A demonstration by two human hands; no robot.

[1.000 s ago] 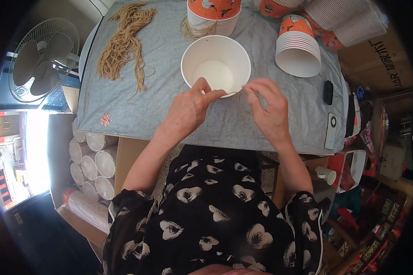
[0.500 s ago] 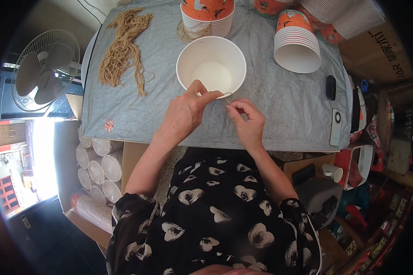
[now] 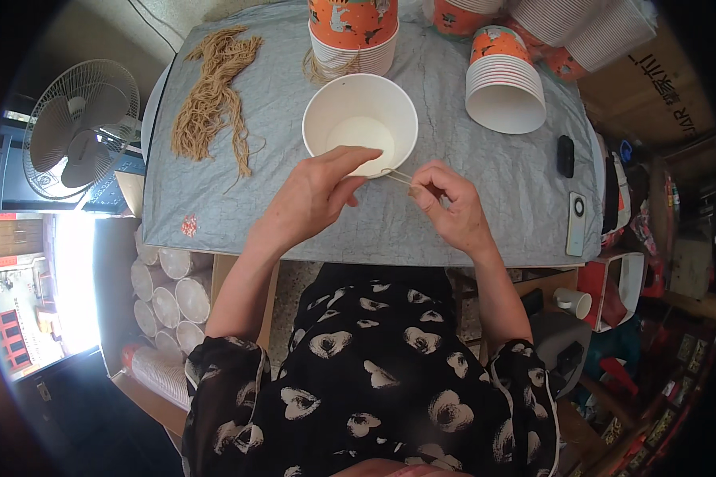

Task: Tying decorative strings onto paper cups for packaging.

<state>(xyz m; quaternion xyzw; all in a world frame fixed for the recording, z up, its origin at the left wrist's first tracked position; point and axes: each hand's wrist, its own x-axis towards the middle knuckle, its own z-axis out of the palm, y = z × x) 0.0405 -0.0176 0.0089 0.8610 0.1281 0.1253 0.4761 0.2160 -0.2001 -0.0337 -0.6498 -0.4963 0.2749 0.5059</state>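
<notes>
A white-lined paper bucket [image 3: 359, 99] stands on the table with its mouth toward me. My left hand [image 3: 314, 191] straddles its near rim, fingers reaching over the inside and thumb outside; the hand appears to grip the rim. Just right of that, a thin tan string [image 3: 398, 176] stretches from the near rim to my right hand [image 3: 452, 208], whose thumb and forefinger are pinched shut on it. How the string joins the wall is too small to make out.
A bundle of tan strings [image 3: 212, 99] lies at the far left. Behind the bucket stands an orange-patterned stack of buckets [image 3: 354, 48] with strings on it; another stack [image 3: 505, 83] lies tilted on the right. A phone [image 3: 576, 222] and black case [image 3: 565, 156] sit near the right edge.
My right hand has drawn right, pulling out a longer stretch of string from the rim. My left hand has shifted from pinching at the string to straddling the rim.
</notes>
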